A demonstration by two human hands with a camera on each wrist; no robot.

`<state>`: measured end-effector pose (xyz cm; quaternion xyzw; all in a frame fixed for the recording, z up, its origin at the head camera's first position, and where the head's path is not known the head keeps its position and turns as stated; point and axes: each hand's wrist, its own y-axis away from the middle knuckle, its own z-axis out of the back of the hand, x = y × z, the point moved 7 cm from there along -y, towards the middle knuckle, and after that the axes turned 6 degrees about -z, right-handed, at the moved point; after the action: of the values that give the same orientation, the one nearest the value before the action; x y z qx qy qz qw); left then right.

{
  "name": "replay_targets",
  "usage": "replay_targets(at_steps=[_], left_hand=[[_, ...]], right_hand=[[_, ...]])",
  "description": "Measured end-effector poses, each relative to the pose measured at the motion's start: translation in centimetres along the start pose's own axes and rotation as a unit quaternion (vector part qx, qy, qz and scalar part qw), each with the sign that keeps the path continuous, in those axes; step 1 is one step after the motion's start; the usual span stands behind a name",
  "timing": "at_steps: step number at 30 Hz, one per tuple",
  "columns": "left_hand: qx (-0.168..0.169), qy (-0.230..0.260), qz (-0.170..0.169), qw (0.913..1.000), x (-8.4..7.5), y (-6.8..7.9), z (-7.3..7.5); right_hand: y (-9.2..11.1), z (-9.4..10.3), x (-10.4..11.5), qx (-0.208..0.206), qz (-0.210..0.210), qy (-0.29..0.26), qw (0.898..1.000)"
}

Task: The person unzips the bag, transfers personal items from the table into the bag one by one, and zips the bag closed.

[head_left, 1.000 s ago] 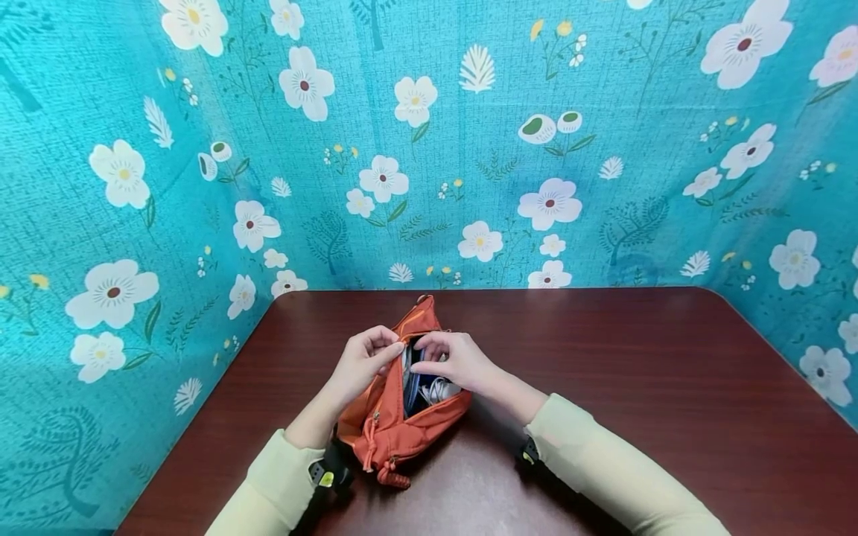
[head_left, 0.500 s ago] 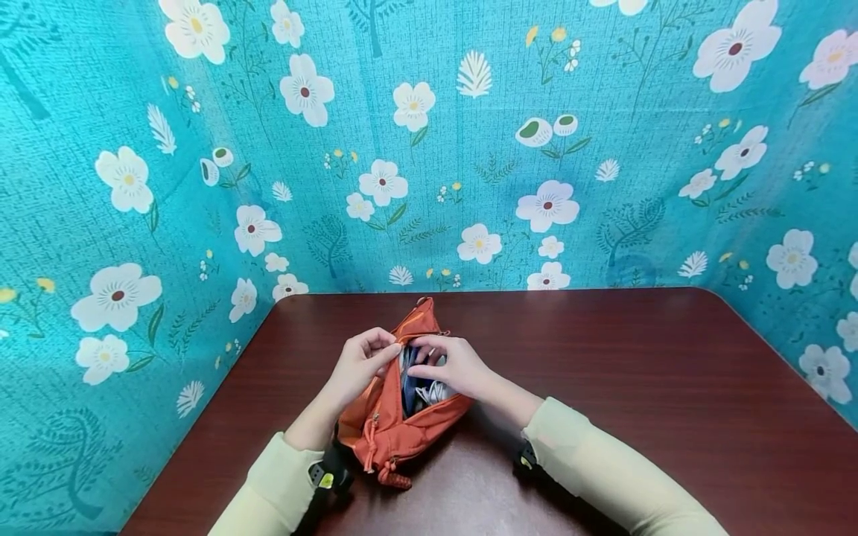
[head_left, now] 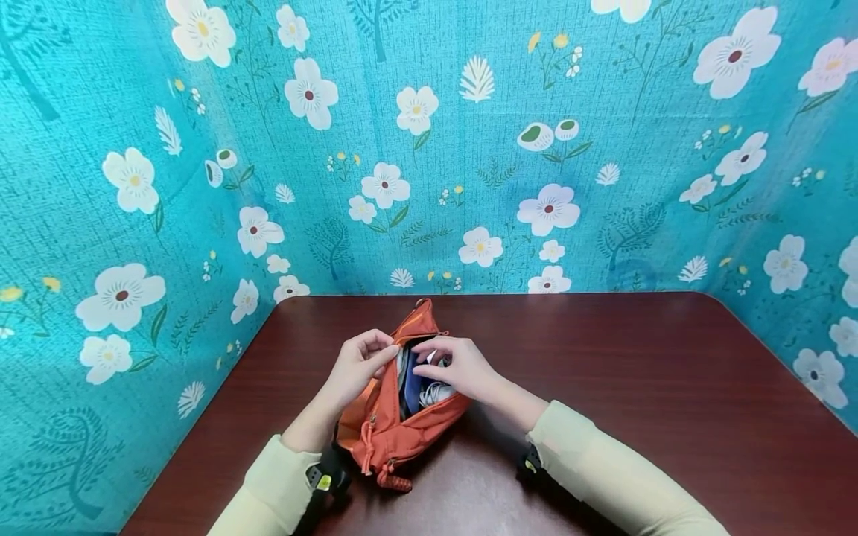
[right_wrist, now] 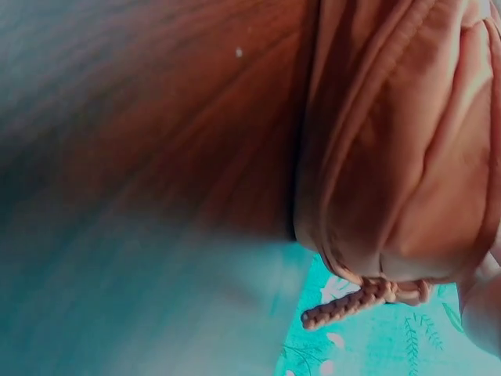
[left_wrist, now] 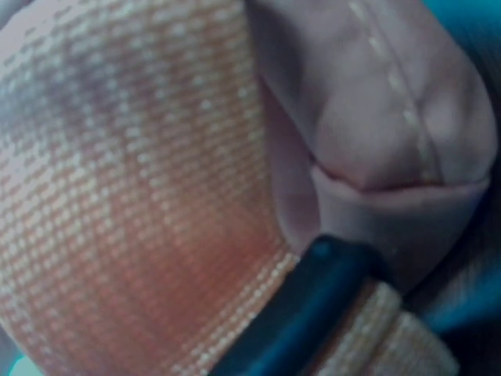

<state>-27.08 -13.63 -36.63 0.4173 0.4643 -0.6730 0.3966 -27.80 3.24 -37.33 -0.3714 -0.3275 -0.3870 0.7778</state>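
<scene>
An orange zippered pouch [head_left: 429,428] sits on the table, its top gaping. My left hand [head_left: 355,366] pinches the left edge of the opening between thumb and fingers. Over the right side of the mouth, my right hand [head_left: 462,365] reaches in with thumb and fingers apart; nothing shows between them. A flat blue item [head_left: 412,387] stands inside, beside a white coiled cable [head_left: 437,392]. The left wrist view is filled by close orange webbing [left_wrist: 133,180] and a dark strip. In the right wrist view, the pouch's side [right_wrist: 399,157] appears with a braided pull cord [right_wrist: 344,305].
The dark reddish-brown table [head_left: 603,372] spreads out around the pouch. Behind it and at both sides hangs a turquoise flowered cloth [head_left: 496,149]. A cord pull [head_left: 393,480] dangles at the pouch's near end.
The blue item inside the pouch shows more widely now. My right fingers have shifted slightly at the opening, while my left hand keeps its pinch on the edge.
</scene>
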Motion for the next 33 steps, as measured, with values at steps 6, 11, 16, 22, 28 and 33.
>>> replay_targets(at_steps=[6,11,16,22,28,33], left_hand=[[0.004,0.0,0.002,1.0,0.0,0.0,0.0],[0.008,0.0,0.002,1.0,-0.1,-0.2,0.1],[0.005,-0.003,0.007,1.0,-0.1,-0.1,0.2],[0.005,-0.011,0.015,0.9998,0.0,-0.2,0.2],[0.006,-0.012,0.014,0.9998,0.1,-0.2,0.2],[0.01,-0.007,0.011,0.9999,0.3,-0.2,0.3]], right_hand=[[0.0,1.7,0.2,-0.004,-0.001,-0.001,1.0],[-0.3,3.8,-0.1,-0.015,-0.005,0.009,1.0],[-0.9,5.6,-1.5,-0.038,-0.023,0.025,0.999],[-1.9,6.1,-3.5,-0.054,-0.047,0.057,0.996],[-3.0,4.9,-4.6,-0.028,-0.062,0.078,0.995],[-3.5,3.8,-5.2,0.003,-0.087,0.073,0.994]])
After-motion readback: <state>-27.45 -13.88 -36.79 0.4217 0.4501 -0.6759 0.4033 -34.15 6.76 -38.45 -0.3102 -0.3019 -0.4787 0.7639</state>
